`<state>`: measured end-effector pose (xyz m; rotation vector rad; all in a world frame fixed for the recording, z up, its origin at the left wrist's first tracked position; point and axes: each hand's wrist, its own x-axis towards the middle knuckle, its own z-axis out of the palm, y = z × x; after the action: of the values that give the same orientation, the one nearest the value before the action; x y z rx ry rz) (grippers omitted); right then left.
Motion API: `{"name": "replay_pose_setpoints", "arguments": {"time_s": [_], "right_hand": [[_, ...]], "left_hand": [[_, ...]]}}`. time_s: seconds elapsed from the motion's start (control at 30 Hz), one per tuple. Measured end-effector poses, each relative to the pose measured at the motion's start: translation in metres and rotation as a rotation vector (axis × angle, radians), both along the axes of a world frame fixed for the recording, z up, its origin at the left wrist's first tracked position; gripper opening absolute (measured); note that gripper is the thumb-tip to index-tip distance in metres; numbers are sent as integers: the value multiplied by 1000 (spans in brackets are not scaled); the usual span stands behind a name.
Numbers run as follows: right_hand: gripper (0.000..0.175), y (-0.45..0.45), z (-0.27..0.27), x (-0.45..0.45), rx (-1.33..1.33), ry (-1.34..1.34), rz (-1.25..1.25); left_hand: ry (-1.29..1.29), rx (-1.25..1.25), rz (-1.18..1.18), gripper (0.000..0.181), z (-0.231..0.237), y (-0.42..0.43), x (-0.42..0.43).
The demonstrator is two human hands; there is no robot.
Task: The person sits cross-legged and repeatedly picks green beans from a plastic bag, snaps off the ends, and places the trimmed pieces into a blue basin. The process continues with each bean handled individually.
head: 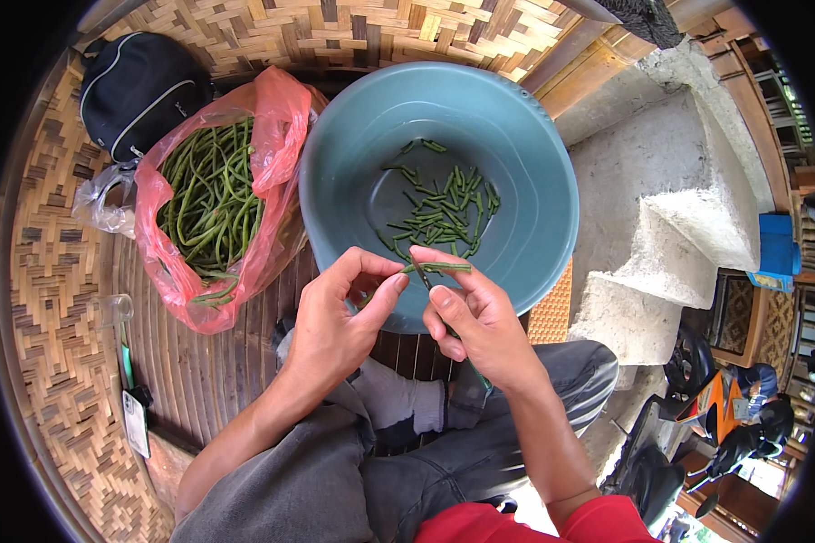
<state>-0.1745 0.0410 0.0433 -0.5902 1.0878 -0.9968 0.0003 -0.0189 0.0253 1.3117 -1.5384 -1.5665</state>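
Note:
My left hand [343, 309] pinches one end of a green long bean [451, 267] between thumb and forefinger, above the near rim of a large blue-grey plastic basin [536, 136]. In my right hand [472, 315] is a small knife [420, 270], its blade lying across the bean. The bean's other end rests along my right forefinger. Most of the knife's handle is hidden in my right palm. Short cut bean pieces [441, 214] lie scattered on the basin's floor. Left of the basin, a red plastic bag [275, 146] gapes around many whole long beans [210, 197].
A dark backpack [142, 95] leans at the upper left, by a clear plastic bag [105, 200]. A drinking glass [114, 309] and a phone [136, 424] lie along the woven bamboo wall [54, 285]. Concrete steps [631, 285] descend at right, with an orange motorcycle [713, 407] beyond.

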Motion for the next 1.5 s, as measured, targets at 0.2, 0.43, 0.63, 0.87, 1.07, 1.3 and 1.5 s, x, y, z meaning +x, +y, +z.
{"name": "replay_pose_setpoints", "arguments": {"time_s": [0.2,0.43,0.63,0.87,1.07,1.3,1.5], "right_hand": [[37,0,-2,3,39,1,-48],[37,-1,-2,1,26,5,-129],[36,6,-4,10,70,-188,-172],[50,21,-8,33,109,-484,-271],[59,27,-6,17,-34,-397,-218],[57,15,3,10,-156,-35,-40],[50,7,4,13,-121,-23,-73]], "left_hand": [[-81,-77,-22,16,-1,0,1],[73,-32,1,18,-6,1,0],[311,26,52,15,-3,2,1],[403,-54,112,14,-1,-1,-2],[330,0,151,15,4,0,4],[269,-6,50,14,4,2,3],[182,-107,11,14,0,2,3]]}}
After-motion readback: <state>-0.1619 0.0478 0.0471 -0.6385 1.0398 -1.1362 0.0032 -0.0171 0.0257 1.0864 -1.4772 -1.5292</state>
